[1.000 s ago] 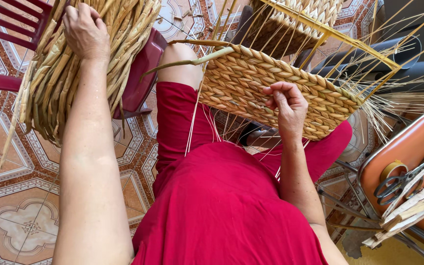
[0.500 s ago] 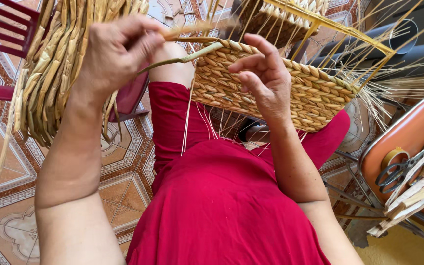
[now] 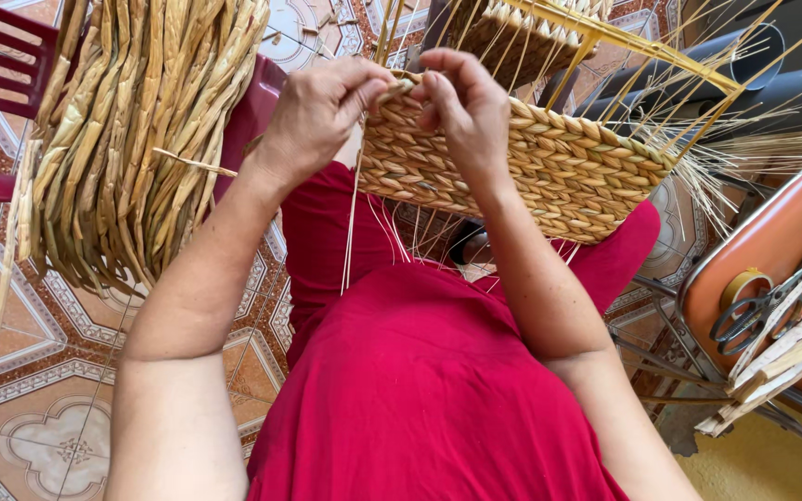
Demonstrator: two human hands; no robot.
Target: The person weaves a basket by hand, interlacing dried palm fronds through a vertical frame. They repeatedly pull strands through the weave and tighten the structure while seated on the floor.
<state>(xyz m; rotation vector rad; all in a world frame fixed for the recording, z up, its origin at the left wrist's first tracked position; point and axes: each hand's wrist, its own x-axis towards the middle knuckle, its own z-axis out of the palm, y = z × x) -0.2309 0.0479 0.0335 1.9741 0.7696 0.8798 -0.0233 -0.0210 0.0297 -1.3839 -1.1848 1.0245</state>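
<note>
Pinching, seemingly, basket (image 3: 531, 172) rim strand.

Rough, matt plaited-straw basket (image 3: 531, 172); glossy patterned ceramic floor tiles (image 3: 30, 427)

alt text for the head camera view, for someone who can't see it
A seated person in red works both hands, left hand and right hand, at the rim of a half-woven straw basket on their lap. A bundle of dried fibre hangs left; scissors lie right.
</note>
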